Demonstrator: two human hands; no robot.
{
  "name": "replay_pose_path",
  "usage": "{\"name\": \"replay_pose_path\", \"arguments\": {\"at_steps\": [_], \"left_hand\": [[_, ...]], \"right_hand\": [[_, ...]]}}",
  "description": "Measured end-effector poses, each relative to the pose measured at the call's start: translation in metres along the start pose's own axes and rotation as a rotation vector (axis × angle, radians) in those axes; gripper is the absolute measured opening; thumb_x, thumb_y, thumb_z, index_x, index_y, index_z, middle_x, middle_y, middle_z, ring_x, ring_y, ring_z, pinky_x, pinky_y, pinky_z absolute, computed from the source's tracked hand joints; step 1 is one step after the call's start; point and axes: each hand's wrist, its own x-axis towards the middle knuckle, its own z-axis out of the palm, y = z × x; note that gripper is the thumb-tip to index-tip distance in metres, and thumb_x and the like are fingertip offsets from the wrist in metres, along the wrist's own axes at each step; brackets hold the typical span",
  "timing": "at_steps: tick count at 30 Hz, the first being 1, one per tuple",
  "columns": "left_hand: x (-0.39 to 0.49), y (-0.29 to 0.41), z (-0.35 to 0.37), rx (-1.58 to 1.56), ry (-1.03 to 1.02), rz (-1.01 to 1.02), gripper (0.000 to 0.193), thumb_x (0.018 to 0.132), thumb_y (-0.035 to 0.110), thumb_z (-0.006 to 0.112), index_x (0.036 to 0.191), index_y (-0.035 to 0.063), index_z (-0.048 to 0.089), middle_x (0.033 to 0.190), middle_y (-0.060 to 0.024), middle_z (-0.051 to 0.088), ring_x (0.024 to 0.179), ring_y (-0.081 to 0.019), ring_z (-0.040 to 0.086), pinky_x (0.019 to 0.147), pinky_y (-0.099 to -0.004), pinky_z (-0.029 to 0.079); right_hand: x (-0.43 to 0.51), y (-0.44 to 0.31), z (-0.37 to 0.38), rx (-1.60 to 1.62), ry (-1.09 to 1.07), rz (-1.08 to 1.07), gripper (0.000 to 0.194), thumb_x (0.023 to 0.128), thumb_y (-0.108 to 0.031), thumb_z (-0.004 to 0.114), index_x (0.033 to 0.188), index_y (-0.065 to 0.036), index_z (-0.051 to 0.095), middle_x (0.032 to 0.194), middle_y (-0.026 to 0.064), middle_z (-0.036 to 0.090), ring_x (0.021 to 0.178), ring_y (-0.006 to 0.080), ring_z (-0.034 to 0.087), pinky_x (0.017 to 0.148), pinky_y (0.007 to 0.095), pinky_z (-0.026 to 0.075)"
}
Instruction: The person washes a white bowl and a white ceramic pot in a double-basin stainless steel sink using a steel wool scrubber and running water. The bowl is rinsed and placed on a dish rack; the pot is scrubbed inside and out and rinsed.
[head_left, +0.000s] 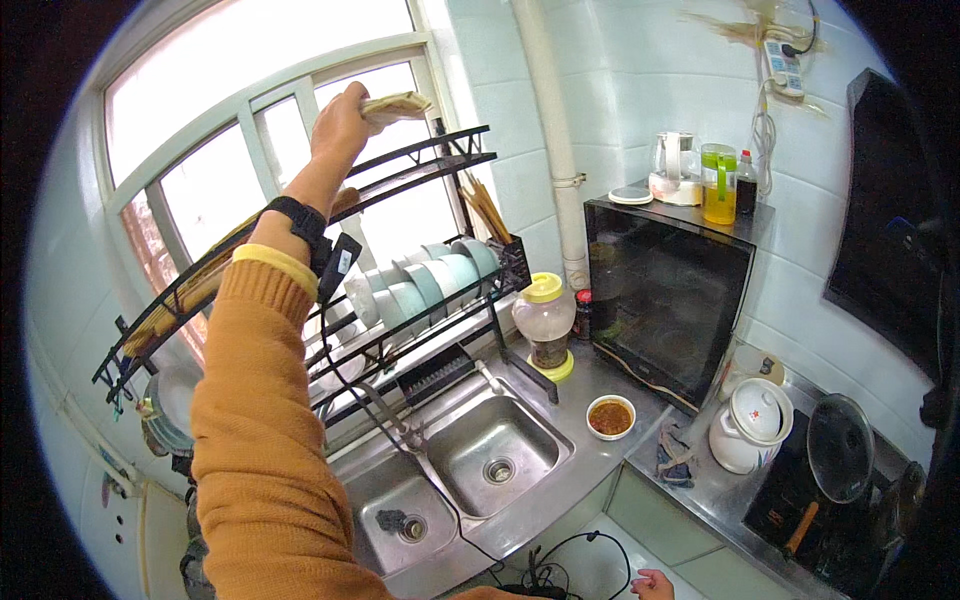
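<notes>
My left hand (341, 124), reaching up in a brown sleeve, grips a flat, pale, partly see-through packet (394, 109); its contents are unclear. The packet is above the upper shelf of a black metal dish rack (420, 176) in front of the window. White and pale-green bowls (431, 281) stand on edge on the rack's lower tier. At the bottom edge, my right hand (654, 585) shows only in part, fingers loosely apart with nothing seen in them. A black strap (300, 221) with a small device circles my left wrist.
Below the rack is a double-basin steel sink (555, 431). A yellow-lidded jar (544, 315), a bowl of reddish-brown sauce (610, 418), a dark-fronted cabinet (660, 300) and a lidded white pot (739, 442) stand rightward. A black cable (442, 491) crosses the sink.
</notes>
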Motion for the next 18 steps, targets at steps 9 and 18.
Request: {"name": "replay_pose_path", "arguments": {"at_steps": [9,18], "left_hand": [[0.009,-0.012,0.054,-0.191,-0.687,-0.092,0.1,0.088,0.079,0.028,0.128,-0.0079,0.057,0.134,-0.0314,0.051,0.132,-0.0449,0.043,0.111,-0.0516,0.03],[-0.029,0.001,0.023,-0.37,-0.224,-0.049,0.055,0.097,0.056,0.042,0.127,0.014,0.062,0.125,-0.0149,0.063,0.116,-0.0329,0.059,0.101,-0.0394,0.044]], "right_hand": [[-0.004,0.032,-0.002,-0.082,0.055,-0.022,0.034,0.085,-0.02,0.067,0.115,-0.005,0.063,0.091,0.0107,0.07,0.079,0.0238,0.067,0.074,0.0335,0.053],[-0.002,0.035,-0.016,-0.242,0.024,0.039,0.034,0.082,-0.019,0.072,0.112,-0.006,0.062,0.089,0.0109,0.07,0.08,0.0184,0.067,0.073,0.0337,0.054]]}}
